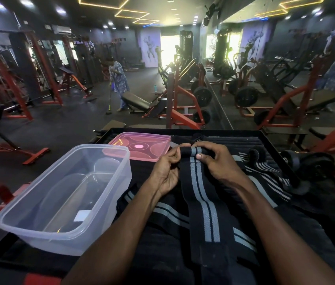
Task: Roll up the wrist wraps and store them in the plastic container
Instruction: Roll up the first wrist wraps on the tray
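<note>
A black wrist wrap with grey stripes [203, 202] lies lengthwise in front of me, its far end curled into a small roll. My left hand [167, 171] pinches the roll's left side. My right hand [218, 161] grips its right side, thumb on the stripes. Several more striped wraps [265, 177] lie flat under and to the right of it. The clear plastic container [18, 221] stands to the left with nothing inside but a white label on its bottom. Its pink lid [152, 140] lies flat behind it.
Everything rests on a black platform [265, 134] with a raised rim. A dumbbell [310, 163] lies just beyond the right edge. Red-and-black gym machines [183, 99] fill the floor beyond, and a person with a broom [119, 83] stands in the far middle.
</note>
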Motion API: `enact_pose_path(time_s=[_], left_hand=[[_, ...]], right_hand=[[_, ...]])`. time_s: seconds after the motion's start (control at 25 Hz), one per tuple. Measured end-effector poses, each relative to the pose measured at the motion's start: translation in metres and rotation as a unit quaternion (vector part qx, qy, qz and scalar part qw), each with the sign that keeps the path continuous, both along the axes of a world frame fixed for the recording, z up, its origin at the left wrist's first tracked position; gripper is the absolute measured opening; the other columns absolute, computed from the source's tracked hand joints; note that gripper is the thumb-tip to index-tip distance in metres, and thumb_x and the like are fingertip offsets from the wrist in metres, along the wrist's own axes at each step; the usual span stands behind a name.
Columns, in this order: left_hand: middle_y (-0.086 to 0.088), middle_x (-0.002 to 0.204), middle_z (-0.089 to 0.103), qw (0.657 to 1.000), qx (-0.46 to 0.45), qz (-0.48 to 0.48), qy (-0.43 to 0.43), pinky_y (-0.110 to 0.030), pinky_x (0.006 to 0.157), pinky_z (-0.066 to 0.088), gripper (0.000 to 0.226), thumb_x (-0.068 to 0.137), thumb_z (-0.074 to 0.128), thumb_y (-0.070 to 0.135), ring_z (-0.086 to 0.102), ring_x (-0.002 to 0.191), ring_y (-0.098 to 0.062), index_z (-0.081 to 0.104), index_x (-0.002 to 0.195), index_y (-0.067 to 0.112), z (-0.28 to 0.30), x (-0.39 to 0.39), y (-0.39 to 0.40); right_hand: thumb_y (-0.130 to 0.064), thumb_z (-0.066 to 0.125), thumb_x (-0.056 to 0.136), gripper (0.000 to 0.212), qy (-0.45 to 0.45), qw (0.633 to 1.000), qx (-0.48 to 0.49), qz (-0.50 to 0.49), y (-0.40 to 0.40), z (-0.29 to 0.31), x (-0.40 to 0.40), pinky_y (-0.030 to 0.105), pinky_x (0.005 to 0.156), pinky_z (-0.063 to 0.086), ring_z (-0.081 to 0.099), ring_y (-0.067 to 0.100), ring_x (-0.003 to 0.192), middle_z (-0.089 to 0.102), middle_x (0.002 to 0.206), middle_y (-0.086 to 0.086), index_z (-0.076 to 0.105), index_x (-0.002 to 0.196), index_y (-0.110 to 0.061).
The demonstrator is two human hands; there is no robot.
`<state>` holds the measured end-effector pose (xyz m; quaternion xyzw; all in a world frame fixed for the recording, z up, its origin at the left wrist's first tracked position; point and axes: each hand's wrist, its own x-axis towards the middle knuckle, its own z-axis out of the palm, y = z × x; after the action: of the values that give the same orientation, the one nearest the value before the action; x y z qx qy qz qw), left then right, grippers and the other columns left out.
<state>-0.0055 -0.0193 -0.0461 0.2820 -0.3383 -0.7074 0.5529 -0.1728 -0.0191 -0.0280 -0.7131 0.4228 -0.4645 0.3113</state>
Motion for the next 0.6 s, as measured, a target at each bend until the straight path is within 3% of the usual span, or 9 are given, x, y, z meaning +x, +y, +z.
enact_pose_path(time_s=[0.16, 0.24, 0.36, 0.48, 0.6], left_hand=[[-0.02, 0.104, 0.072, 1.0, -0.016, 0.015, -0.015, -0.043, 0.093, 0.055, 0.028, 0.101, 0.049, 0.022, 0.07, 0.092, -0.029, 0.071, 0.104, 0.005, 0.002, -0.006, -0.002], [-0.018, 0.105, 0.073, 0.987, -0.075, 0.052, -0.131, -0.046, 0.097, 0.054, 0.025, 0.094, 0.062, 0.028, 0.07, 0.098, -0.028, 0.074, 0.102, 0.007, -0.002, -0.007, -0.005], [-0.004, 0.101, 0.076, 0.935, -0.147, 0.137, -0.291, -0.038, 0.097, 0.054, 0.013, 0.092, 0.067, 0.012, 0.071, 0.098, -0.016, 0.076, 0.097, 0.02, -0.008, -0.005, -0.006], [0.001, 0.105, 0.075, 0.927, -0.166, 0.148, -0.303, -0.032, 0.096, 0.054, 0.028, 0.09, 0.066, 0.0, 0.07, 0.104, -0.014, 0.075, 0.098, 0.025, -0.004, 0.001, -0.007], [-0.001, 0.11, 0.074, 0.928, -0.167, 0.129, -0.306, -0.029, 0.095, 0.054, 0.031, 0.088, 0.068, 0.0, 0.069, 0.108, -0.017, 0.074, 0.108, 0.024, -0.003, 0.002, -0.007]], right_hand=[[0.002, 0.067, 0.089, 0.033, 0.006, 0.999, -0.009, -0.032, -0.005, -0.004, -0.002, 0.012, 0.093, 0.043, 0.062, -0.009, 0.099, 0.069, 0.101, -0.021, 0.073, 0.104, -0.027], [-0.001, 0.069, 0.088, 0.031, 0.029, 0.998, -0.009, -0.052, -0.007, -0.007, -0.001, 0.016, 0.095, 0.042, 0.062, -0.002, 0.103, 0.069, 0.103, -0.018, 0.075, 0.11, -0.022], [-0.007, 0.073, 0.087, 0.028, 0.033, 0.998, 0.009, -0.043, -0.005, -0.007, -0.003, 0.018, 0.095, 0.045, 0.065, 0.006, 0.106, 0.072, 0.108, -0.01, 0.074, 0.112, -0.021], [-0.021, 0.069, 0.093, 0.013, 0.003, 0.998, 0.065, -0.01, -0.004, -0.004, -0.007, 0.032, 0.075, 0.058, 0.07, 0.014, 0.09, 0.074, 0.1, -0.001, 0.073, 0.106, -0.018], [-0.012, 0.072, 0.09, 0.011, 0.003, 0.999, 0.016, -0.048, -0.009, -0.008, -0.009, 0.037, 0.087, 0.056, 0.071, 0.014, 0.094, 0.075, 0.097, -0.002, 0.074, 0.099, -0.017]])
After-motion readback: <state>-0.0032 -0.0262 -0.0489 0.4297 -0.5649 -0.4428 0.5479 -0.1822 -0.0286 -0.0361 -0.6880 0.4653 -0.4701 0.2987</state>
